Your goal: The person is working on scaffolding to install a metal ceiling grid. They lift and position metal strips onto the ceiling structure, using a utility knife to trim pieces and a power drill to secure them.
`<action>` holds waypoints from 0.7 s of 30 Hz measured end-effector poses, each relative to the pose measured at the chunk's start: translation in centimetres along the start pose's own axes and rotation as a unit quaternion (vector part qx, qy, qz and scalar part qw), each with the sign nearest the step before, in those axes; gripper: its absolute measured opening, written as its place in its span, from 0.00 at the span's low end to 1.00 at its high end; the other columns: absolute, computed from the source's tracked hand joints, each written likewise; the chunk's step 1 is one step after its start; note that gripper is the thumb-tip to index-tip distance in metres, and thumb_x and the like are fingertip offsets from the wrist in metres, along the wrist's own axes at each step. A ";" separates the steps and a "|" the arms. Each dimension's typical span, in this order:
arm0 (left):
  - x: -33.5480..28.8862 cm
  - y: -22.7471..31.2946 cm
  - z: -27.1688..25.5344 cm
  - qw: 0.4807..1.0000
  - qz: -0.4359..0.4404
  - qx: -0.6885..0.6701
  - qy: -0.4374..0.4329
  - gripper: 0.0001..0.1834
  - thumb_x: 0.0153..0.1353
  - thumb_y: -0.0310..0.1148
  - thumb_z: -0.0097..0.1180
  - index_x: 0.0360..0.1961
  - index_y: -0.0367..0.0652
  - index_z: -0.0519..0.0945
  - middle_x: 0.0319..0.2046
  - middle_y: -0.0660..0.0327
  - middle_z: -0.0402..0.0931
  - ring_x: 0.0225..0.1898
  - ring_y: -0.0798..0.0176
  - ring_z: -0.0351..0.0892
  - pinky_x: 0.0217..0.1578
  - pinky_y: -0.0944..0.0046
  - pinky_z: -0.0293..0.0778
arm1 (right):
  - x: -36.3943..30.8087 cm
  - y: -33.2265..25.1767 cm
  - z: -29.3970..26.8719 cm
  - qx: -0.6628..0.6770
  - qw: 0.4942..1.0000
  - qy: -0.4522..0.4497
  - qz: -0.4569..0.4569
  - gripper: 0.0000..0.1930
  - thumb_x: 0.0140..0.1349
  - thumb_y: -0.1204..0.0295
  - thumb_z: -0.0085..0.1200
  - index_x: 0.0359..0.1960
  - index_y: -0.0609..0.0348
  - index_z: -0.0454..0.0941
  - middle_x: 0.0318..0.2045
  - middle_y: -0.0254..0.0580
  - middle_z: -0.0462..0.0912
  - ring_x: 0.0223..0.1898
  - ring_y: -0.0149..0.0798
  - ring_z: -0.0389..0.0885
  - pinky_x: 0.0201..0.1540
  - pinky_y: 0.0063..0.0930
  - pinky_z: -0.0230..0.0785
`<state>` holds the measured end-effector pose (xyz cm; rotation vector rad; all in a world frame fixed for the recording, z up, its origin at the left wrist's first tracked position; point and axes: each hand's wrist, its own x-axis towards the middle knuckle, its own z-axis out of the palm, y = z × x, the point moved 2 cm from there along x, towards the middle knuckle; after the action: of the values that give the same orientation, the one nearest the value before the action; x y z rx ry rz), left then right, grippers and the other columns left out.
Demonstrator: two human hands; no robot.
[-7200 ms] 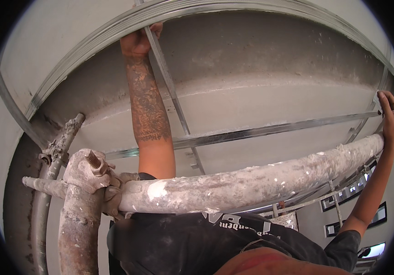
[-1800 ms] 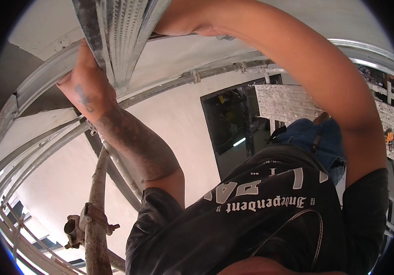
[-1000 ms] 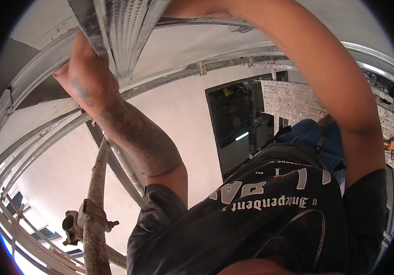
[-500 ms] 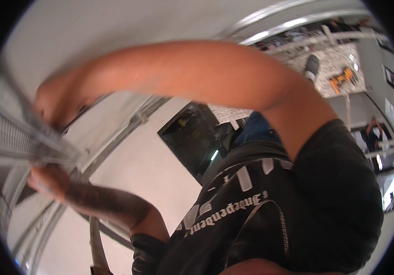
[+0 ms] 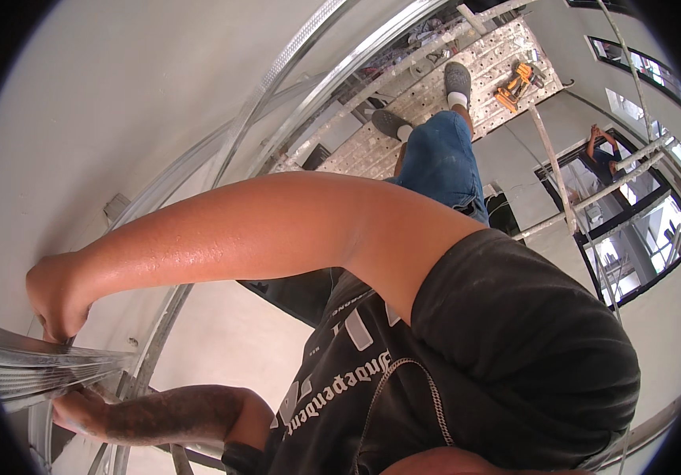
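The ribbed silver metal channel [image 5: 39, 372], judged light, stiff and sharp-edged, was gripped by closed left hand [image 5: 79, 413] below and right hand [image 5: 55, 297] above.

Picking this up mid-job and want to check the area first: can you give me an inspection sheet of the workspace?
Surface: perforated scaffold platform, with the person's grey shoes standing on it.
Job's things: ribbed metal channel, lying level at the left edge.
Clutter: orange tool lying on the platform.
Grippers: right hand closed over the channel's top; tattooed left hand gripping it from below.
Cables: nothing seen.
Surroundings: white wall, metal framing tracks, scaffold tubes, another person by the window.
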<state>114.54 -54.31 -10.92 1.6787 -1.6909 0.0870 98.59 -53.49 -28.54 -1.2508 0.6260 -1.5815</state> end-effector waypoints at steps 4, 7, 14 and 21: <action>-2.3 1.6 1.2 1.000 0.006 -0.006 0.018 0.28 0.62 0.39 0.62 0.45 0.15 0.80 0.40 0.53 0.79 0.39 0.59 0.74 0.45 0.60 0.73 | 2.9 1.1 1.7 -0.101 0.994 -0.022 -0.018 0.21 0.59 0.49 0.61 0.34 0.56 0.90 0.30 0.44 0.89 0.34 0.46 0.86 0.41 0.39 0.77; -0.1 0.6 1.2 0.999 0.033 0.021 -0.005 0.27 0.64 0.40 0.60 0.48 0.18 0.81 0.42 0.51 0.80 0.41 0.57 0.76 0.47 0.59 0.74 | 5.6 2.1 2.3 -0.173 0.980 -0.061 -0.070 0.21 0.60 0.47 0.59 0.34 0.52 0.91 0.30 0.42 0.89 0.35 0.46 0.86 0.41 0.37 0.78; 0.1 -0.5 0.6 0.995 0.087 -0.026 -0.029 0.24 0.63 0.39 0.63 0.47 0.23 0.82 0.42 0.52 0.81 0.41 0.57 0.78 0.48 0.58 0.75 | 3.7 1.9 1.2 -0.215 0.971 -0.083 -0.067 0.20 0.61 0.55 0.56 0.45 0.56 0.88 0.44 0.47 0.89 0.49 0.49 0.85 0.51 0.42 0.77; -0.5 -1.2 1.7 0.990 0.105 -0.087 -0.043 0.22 0.61 0.38 0.65 0.47 0.27 0.82 0.42 0.52 0.83 0.42 0.57 0.79 0.48 0.57 0.76 | -17.7 0.4 -6.5 -0.187 0.965 0.175 -0.049 0.09 0.62 0.64 0.55 0.35 0.53 0.84 0.35 0.45 0.83 0.41 0.50 0.83 0.49 0.45 0.73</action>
<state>114.74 -54.99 -12.92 1.3914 -1.8794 -0.0319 92.39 -38.70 -38.50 -1.2955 1.1457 -1.8426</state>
